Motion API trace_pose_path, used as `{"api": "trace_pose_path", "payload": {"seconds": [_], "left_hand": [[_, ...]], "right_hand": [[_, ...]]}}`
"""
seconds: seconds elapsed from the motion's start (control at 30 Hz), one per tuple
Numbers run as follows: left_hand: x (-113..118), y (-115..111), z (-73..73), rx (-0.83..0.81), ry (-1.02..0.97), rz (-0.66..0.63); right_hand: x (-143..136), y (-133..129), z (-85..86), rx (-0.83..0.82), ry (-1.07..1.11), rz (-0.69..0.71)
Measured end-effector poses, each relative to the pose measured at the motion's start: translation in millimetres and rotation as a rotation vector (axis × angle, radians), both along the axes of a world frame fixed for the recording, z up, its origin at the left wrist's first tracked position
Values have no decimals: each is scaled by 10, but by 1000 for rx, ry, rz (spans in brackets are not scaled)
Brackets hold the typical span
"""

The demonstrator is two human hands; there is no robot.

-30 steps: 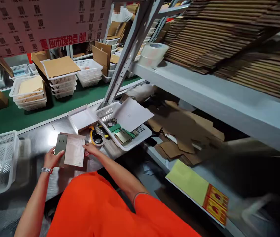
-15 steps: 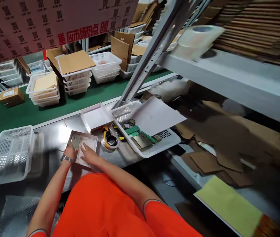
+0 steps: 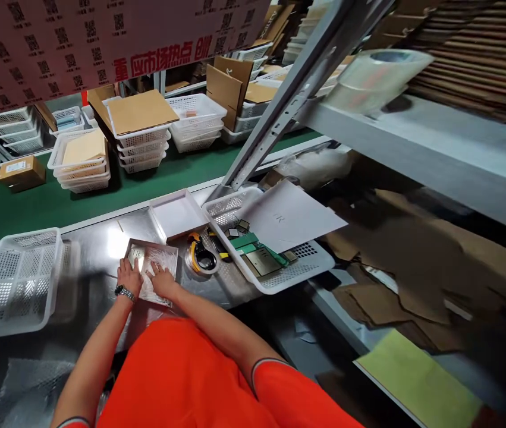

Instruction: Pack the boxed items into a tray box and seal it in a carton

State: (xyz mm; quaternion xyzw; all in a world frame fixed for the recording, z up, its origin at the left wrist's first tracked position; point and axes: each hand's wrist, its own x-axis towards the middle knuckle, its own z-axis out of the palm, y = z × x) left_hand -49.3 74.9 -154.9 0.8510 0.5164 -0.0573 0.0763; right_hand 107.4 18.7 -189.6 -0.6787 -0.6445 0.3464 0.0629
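A shallow open box (image 3: 175, 267) lies on the metal bench in front of me. In its left part sits a flat, shiny, lettered piece (image 3: 137, 255), and white shredded filler (image 3: 159, 255) covers the rest. My left hand (image 3: 129, 278) lies over the lower end of the lettered piece, fingers stretched forward, partly hiding it. On the filler rests my right hand (image 3: 162, 282), its fingers spread. Behind the box is a pale shallow tray or lid (image 3: 179, 215). A tape dispenser (image 3: 203, 260) stands to the right.
A white basket (image 3: 275, 289) at the right holds green and metallic pieces and a lettered white sheet (image 3: 291, 217). Another white basket (image 3: 16, 285) stands at the left. Beyond runs a green belt (image 3: 132, 187) with stacked baskets. A metal post (image 3: 275, 113) and shelf (image 3: 413, 142) bound the right side.
My left hand has gone from holding the box's left side to lying flat over the lettered piece. My right hand stays on the filler with its fingers spread. The view has shifted slightly.
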Motion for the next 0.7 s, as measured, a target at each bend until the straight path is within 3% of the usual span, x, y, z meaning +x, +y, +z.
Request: {"api": "trace_pose_path", "payload": {"seconds": [0.13,0.27,0.37,0.5,0.6,0.7], "left_hand": [[0,5,76,6,16,0],[-72,-1,26,56,41,-27],[-109,39,-93,126,46,-36],[-114,49,-139,149,76,-56],[-113,0,-94,136,108,-11],[-83,-75,-70,140,110,47]], "right_hand": [[71,-91,125,0,25,20],[323,-322,381,200,150,-33],[917,-511,647,367,260,-283],[2061,-949,925,406,177,-729],[2716,-1319,928,335,91,-1024],[3027,-1562,818,227,108,-1143]]}}
